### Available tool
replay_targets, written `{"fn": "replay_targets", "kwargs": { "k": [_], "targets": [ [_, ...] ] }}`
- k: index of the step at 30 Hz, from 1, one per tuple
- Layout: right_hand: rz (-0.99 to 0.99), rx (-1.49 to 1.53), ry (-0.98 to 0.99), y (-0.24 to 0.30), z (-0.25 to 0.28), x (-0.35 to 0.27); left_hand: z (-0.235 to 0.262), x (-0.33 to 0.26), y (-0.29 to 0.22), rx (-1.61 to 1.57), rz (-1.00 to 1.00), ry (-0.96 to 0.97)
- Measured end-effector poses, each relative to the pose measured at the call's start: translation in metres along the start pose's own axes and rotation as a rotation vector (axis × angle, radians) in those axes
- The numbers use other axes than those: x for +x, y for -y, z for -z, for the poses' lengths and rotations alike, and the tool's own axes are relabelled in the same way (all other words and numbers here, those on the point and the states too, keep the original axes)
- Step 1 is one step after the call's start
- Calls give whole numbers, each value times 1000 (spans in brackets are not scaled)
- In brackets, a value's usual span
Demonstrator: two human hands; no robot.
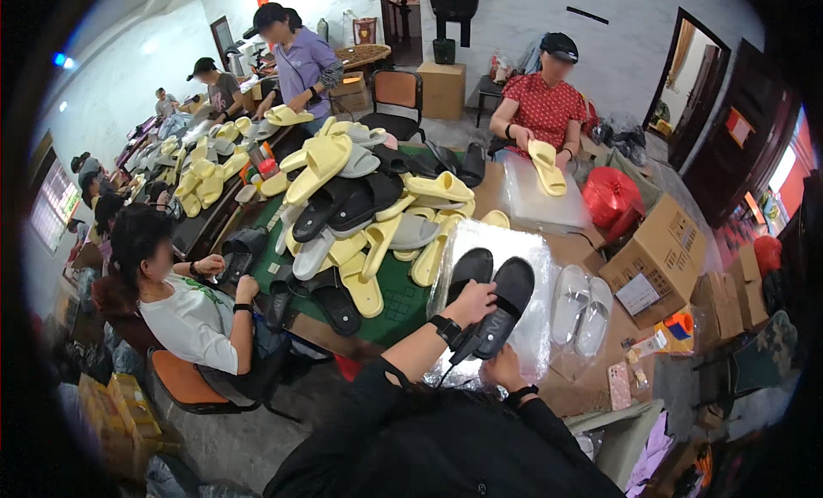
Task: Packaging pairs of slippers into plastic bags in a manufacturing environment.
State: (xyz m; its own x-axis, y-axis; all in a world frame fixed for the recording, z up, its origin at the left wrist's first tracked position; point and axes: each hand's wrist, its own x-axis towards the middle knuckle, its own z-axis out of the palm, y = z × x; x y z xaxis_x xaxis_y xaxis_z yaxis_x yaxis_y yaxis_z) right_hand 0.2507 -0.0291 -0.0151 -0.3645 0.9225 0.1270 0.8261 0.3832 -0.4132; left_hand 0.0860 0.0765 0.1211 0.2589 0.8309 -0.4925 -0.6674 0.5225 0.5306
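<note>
Black slide sandals (516,277) are over a stack of clear plastic bags (533,241) — the left hand (471,303) grips them from the left, fingers across their middle; the right hand (506,369) is at their heel end — how closed, I cannot tell.

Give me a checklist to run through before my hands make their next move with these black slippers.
1. Two black slippers at the hands: ok, side by side above the shiny plastic stack.
2. Left hand on the slippers: ok, gripping around the middle of the pair.
3. Right hand in contact: cannot tell; it is at the near, heel end, but its fingers are partly hidden.
4. Undersides unmarked: cannot tell, they face away.
5. Pale slippers kept apart: ok, they lie to the right of the stack.
6. Pink phone out of the way: ok, off to the right.
</note>
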Motion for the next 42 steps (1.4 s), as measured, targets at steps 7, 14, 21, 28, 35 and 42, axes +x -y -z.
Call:
{"fn": "replay_targets", "kwargs": {
  "k": [7,14,21,28,35,42],
  "targets": [
    [76,-18,-5,-11,-10,-5,34,-6,-30,290,53,107],
    [75,47,1,-21,-12,-5,99,-47,-76,489,11,-163],
    [-29,87,71,-2,-3,-1,159,-57,-19,1195,-183,-222],
    [-126,212,-30,18,5,-6,163,-52,60,1926,-563,113],
    [-266,-112,18,43,3,-38,132,-74,65,2120,-652,79],
    [-270,-62,127,48,-12,-37,144,-67,72,2120,-842,453]
  ]
}}
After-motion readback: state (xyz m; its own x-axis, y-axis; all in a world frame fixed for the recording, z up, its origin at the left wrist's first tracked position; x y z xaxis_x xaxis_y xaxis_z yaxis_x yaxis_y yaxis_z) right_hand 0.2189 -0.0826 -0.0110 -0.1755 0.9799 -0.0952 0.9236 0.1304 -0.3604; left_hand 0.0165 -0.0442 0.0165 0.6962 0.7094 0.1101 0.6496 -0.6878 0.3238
